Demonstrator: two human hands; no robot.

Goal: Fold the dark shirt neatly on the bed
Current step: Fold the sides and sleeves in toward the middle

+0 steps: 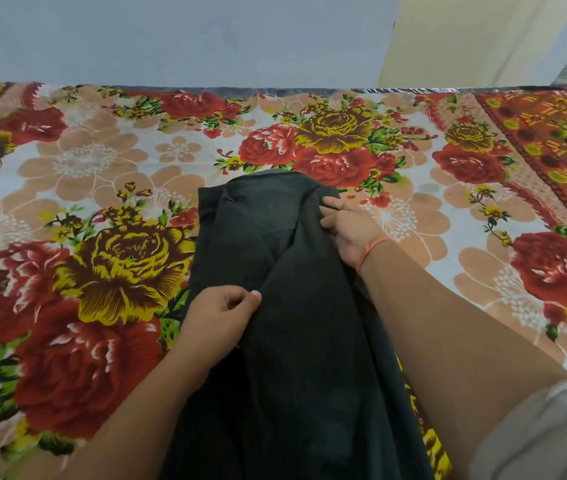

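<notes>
The dark shirt (292, 306) lies lengthwise on the flower-printed bed (102, 168), a long narrow strip running from 6 o'clock up to the middle of the view. The left hand (219, 317) sits at the shirt's 9 o'clock edge, with thumb and forefinger pinching a fold of the cloth. The right hand (348, 230), at the shirt's 1 o'clock corner, grips the far right edge with its thumb on top.
</notes>
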